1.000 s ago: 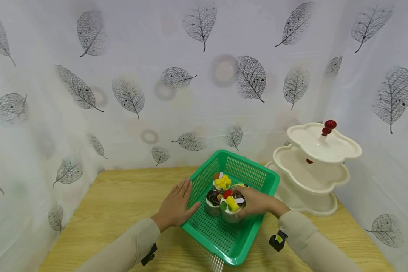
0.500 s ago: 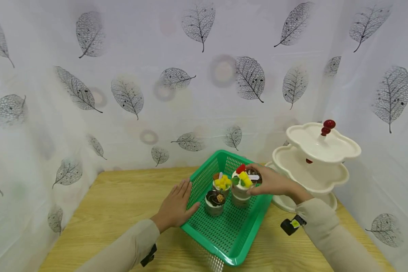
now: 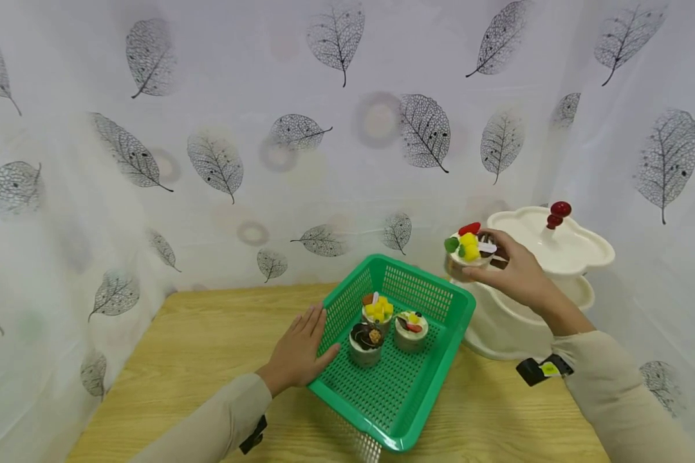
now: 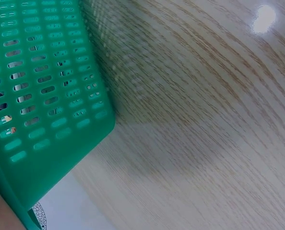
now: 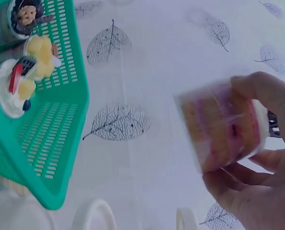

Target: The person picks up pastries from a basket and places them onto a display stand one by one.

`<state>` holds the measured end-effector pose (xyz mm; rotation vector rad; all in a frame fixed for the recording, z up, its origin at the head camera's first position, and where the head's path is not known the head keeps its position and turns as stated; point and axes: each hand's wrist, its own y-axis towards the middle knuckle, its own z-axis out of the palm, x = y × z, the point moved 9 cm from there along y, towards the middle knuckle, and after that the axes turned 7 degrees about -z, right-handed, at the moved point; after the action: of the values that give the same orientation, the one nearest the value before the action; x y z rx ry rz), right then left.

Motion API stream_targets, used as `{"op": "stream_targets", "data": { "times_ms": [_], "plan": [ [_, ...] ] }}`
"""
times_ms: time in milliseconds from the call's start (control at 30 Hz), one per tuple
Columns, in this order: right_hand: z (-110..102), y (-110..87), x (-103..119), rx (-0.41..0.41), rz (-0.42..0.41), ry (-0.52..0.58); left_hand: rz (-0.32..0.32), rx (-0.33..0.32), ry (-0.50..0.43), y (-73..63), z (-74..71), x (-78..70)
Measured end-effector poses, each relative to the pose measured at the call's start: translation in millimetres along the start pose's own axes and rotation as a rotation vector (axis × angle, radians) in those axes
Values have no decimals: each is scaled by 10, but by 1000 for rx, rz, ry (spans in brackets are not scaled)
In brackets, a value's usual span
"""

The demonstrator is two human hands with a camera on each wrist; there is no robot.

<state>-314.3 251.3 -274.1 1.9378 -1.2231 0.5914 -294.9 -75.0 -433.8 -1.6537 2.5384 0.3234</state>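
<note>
One held cup point(image 3: 462, 258), apart from basket rim point(image 3: 439, 372)

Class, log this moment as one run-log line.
right hand: holds fruit-topped dessert cup midair | left hand: touches green basket | inside basket: three more cups

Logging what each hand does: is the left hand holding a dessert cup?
No, in the head view the left hand rests with straight fingers against the edge of the green perforated plastic basket.

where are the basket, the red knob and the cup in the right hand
Basket point(image 3: 376, 392), head view: bare floor towards its near end.
Knob point(image 3: 561, 209), head view: its round red top.
Cup point(image 5: 221, 127), right wrist view: its clear side.
</note>
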Motion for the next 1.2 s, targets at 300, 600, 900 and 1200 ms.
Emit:
{"op": "stream_targets", "data": {
  "times_ms": [300,600,900,1200],
  "plan": [
    [-593,-171,-173,-378,80,44,-11,15,27,0,13,18],
    [-1165,-429,-370,-787,174,245,1,4,9,-8,16,15],
    [-1492,-622,-590,-1054,145,397,-9,25,20,-6,-12,8],
    [-1583,-679,-924,-1059,363,370,-12,26,31,0,16,24]
  ]
}}
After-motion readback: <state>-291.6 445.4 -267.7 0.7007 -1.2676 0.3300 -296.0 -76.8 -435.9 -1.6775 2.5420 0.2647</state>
